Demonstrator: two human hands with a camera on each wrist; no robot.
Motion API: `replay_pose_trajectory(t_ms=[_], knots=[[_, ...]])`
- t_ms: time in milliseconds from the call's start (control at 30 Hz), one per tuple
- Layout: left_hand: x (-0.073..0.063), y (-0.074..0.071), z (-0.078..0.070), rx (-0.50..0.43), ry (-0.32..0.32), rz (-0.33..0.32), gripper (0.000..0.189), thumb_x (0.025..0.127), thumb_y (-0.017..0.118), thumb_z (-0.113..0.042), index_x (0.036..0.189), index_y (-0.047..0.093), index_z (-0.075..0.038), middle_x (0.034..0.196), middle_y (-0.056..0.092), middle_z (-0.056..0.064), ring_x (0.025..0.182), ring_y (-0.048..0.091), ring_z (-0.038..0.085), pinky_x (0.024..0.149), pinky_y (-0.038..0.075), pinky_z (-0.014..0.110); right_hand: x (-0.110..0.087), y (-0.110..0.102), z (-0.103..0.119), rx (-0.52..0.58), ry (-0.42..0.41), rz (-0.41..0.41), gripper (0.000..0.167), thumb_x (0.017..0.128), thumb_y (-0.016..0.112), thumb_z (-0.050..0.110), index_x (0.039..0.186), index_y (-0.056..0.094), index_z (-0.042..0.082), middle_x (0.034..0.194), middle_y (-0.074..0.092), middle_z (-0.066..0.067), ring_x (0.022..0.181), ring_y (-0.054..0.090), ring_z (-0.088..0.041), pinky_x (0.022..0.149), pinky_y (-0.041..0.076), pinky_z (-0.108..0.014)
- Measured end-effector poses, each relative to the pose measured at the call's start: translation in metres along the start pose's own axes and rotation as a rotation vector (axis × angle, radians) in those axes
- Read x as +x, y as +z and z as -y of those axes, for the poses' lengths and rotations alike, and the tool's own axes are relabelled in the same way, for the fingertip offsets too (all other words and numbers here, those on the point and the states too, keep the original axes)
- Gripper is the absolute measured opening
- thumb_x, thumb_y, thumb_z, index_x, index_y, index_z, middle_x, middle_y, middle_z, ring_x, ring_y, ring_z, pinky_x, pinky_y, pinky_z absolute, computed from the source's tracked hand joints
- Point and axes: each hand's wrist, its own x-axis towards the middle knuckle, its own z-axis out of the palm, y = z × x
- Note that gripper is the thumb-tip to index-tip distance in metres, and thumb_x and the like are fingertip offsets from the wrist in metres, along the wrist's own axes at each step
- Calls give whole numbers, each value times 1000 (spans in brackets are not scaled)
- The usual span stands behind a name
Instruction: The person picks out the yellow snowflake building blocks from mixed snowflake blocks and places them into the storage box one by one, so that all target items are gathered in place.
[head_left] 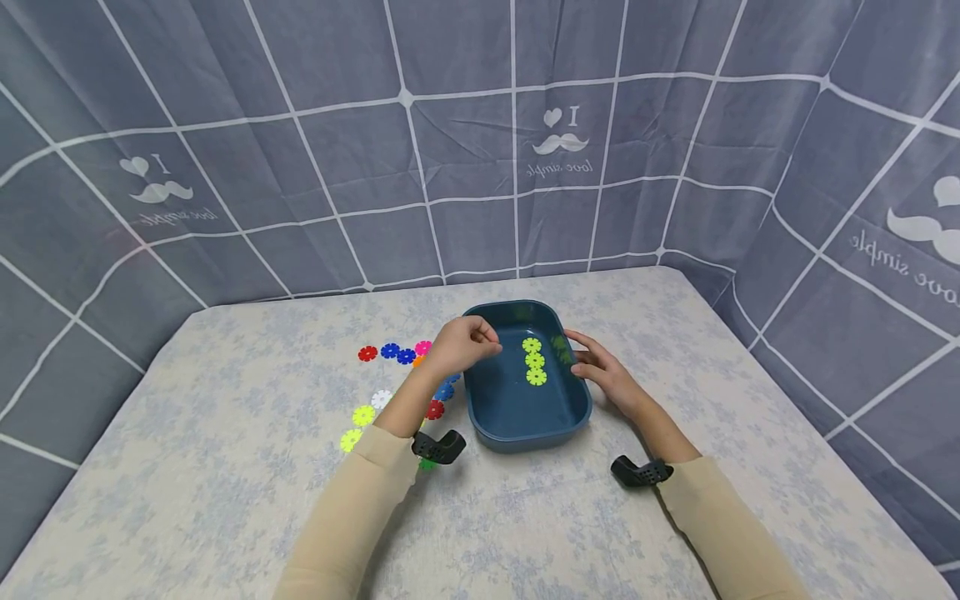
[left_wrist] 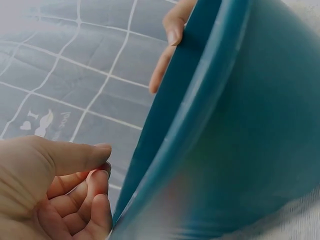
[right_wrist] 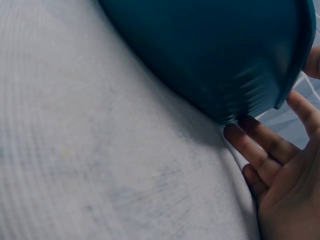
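**Three yellow-green flower discs lined up in a teal bin, one hand on each side**

So there's a rounded rectangular teal plastic bin (head_left: 513, 410) on the table (head_left: 210, 483), and lying inside it is a row of three flat yellow-green flower-shaped plastic discs (head_left: 535, 360), touching end to end, closer to the right wall. You can see them mirrored on that wall.

The left hand (head_left: 467, 343) is over the bin's left side, fingers curled in and thumb tip up close to the index finger. I can't spot anything in between. The right hand (head_left: 611, 383) holds the right wall, thumb over the rim and fingers on the outside.

Left of the bin there's a loose scatter of more discs, same flower shape: a red disc (head_left: 367, 353), two blue ones, a pink disc (head_left: 423, 347), a white disc (head_left: 381, 399), two yellow ones, plus others partly behind the left arm.

Both arms have beige sleeves (head_left: 352, 508) and black wrist gadgets (head_left: 642, 472). Behind it all hangs a grey curtain (head_left: 465, 142) with white grid lines and backwards "love simple" lettering.
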Motion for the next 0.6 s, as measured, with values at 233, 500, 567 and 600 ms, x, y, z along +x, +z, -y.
replay_pose_trajectory(t_ms=[233, 500, 567, 600], knots=[[-6, -12, 8, -17, -9, -29, 10, 91, 70, -13, 92, 65, -4, 84, 61, 7, 77, 57, 21, 69, 49, 32, 0, 0, 0, 5, 0, 7, 59, 100, 49, 13, 154, 26, 13, 146, 39, -26, 133, 38, -42, 103, 31, -60], [-12, -20, 19, -32, -34, -44, 10, 92, 68, -13, 93, 64, -3, 86, 61, 8, 80, 58, 22, 74, 50, 35, 1, 0, -2, -3, 23, -5, 58, 101, 50, 14, 154, 27, 14, 147, 39, -25, 134, 37, -41, 105, 29, -62], [-14, -21, 23, -34, -42, -44, 10, 92, 67, -13, 93, 64, -3, 86, 61, 8, 80, 58, 23, 73, 50, 35, 1, -1, -2, -5, 26, -7, 58, 101, 50, 14, 154, 27, 15, 147, 38, -25, 135, 36, -41, 105, 28, -62], [-15, -22, 25, -35, -48, -46, 10, 92, 67, -13, 93, 64, -3, 86, 61, 8, 81, 58, 23, 73, 49, 35, 1, -1, -3, -6, 26, -7, 58, 101, 50, 14, 154, 27, 14, 147, 38, -25, 135, 36, -41, 105, 28, -62]])
